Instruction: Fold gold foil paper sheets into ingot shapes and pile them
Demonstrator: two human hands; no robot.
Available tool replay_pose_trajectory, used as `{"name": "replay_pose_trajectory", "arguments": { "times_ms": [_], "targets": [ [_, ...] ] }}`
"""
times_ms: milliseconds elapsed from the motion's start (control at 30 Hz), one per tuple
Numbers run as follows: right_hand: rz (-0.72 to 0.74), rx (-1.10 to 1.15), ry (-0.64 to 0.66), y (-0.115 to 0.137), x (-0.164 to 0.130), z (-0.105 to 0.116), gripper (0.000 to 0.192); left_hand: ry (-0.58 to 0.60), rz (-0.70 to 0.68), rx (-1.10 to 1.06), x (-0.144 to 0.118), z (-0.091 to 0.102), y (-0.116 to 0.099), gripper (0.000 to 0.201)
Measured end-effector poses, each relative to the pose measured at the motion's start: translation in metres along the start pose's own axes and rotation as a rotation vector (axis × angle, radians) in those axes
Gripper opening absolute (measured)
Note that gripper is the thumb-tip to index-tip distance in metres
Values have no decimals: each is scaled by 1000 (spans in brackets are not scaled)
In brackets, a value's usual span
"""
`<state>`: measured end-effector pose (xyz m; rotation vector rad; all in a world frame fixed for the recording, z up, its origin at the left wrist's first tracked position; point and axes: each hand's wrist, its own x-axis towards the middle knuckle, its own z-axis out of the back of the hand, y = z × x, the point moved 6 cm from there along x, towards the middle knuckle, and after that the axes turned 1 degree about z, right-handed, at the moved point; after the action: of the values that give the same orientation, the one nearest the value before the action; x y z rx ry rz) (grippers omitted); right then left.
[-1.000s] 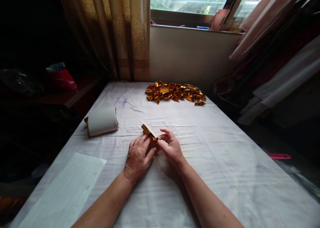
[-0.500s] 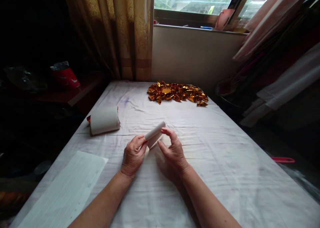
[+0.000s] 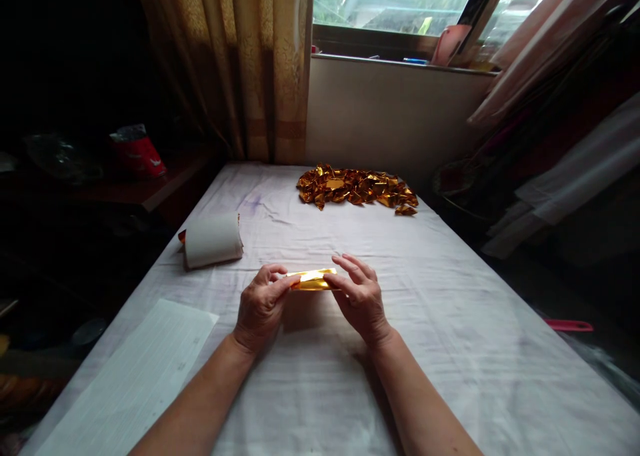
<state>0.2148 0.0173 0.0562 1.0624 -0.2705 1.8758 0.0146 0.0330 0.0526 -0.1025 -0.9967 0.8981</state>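
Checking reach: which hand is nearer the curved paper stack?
Left. The left hand is to the near right of the curved paper stack; the right hand is farther right. Neither touches it.

shiny gold strip [image 3: 313,281] between left hand [image 3: 261,304] and right hand [image 3: 362,299], heap of gold pieces [image 3: 356,187] beyond

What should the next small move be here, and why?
Probably slide the fingers inward along the gold foil strip to press it flatter: the left hand and right hand hold its opposite ends, leaving its middle uncovered.
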Motion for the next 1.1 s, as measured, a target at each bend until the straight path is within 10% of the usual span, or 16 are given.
{"name": "replay_pose_trajectory", "arguments": {
  "times_ms": [333, 667, 1100],
  "targets": [
    [-3, -15, 82, 1, 0, -2, 19, 77, -31, -98, 0, -9, 3, 21],
    [8, 57, 509, 3, -12, -25, 18, 365, -78, 108, -9, -20, 13, 28],
    [-187, 221, 432, -18, -20, -32, 11, 388, 134, 167, -8, -24, 17, 8]
  ]
}}
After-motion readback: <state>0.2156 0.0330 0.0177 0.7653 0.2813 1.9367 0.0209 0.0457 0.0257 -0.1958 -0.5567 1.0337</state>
